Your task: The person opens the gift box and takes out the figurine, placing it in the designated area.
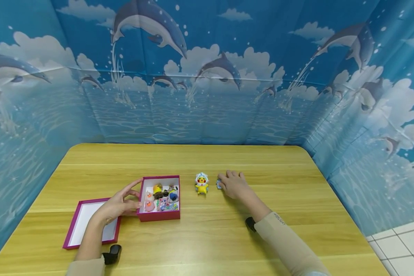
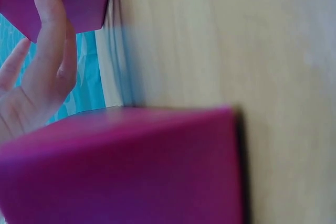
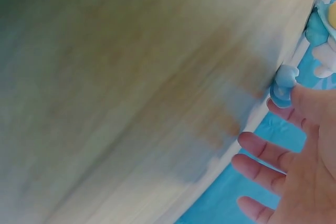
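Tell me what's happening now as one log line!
left hand: touching pink box, toys inside | right hand: pinching small blue toy | yellow figure: between box and right hand

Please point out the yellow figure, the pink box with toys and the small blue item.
Yellow figure (image 1: 202,189): head view, its belly.
Pink box (image 1: 160,216): head view, its near wall.
Blue item (image 3: 284,84): right wrist view, its middle.

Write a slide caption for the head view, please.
Left fingers touch the box; right fingers pinch a blue toy beside a yellow figure.
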{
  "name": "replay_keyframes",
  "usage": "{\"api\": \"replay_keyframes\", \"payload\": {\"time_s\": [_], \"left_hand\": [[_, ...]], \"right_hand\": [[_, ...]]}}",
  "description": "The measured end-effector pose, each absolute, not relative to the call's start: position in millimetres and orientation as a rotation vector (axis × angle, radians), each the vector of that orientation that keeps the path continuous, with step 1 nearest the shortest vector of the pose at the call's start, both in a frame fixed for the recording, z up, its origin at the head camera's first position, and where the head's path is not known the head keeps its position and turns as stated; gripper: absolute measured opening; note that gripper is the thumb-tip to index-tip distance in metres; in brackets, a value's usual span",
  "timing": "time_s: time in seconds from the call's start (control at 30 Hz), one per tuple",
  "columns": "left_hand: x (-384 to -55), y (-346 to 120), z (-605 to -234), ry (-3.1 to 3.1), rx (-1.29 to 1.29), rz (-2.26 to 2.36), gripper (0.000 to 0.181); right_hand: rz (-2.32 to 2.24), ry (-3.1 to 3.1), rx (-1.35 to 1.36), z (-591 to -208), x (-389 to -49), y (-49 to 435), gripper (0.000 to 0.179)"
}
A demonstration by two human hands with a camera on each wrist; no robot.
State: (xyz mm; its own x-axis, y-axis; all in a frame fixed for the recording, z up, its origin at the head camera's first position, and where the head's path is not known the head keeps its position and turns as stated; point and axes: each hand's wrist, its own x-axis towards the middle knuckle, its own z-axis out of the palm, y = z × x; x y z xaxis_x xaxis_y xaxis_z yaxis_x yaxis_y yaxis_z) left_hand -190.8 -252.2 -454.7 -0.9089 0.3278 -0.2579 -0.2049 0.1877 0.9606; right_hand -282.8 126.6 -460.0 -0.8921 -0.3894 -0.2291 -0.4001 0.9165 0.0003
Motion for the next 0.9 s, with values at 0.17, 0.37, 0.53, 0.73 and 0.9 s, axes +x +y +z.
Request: {"api": "replay_keyframes", "payload": {"time_s": [0.17,0.37,0.53,0.73,0.9], "left_hand": [[-190.8,-252.3,-454.2,2.068,0.114,1.766,0.081],[-191.2,-252.9,-454.5,2.057,0.113,1.77,0.081],[-191.0,-252.0,-454.7,2.049,0.097,1.773,0.081],[-191.2,-252.4,-455.3,2.055,0.104,1.77,0.08],[-190.4,-252.5,-455.7,2.073,0.078,1.757,0.08]], "right_hand": [[0.079,2.856,-0.592,-460.4,-282.1,127.0,0.032],[0.086,2.871,-0.604,-460.8,-280.7,128.2,0.031],[0.046,2.901,-0.626,-459.8,-279.2,129.8,0.025],[-0.075,2.999,-0.667,-450.9,-278.9,124.6,0.03],[-0.173,3.039,-0.76,-433.8,-274.8,110.2,0.031]]}}
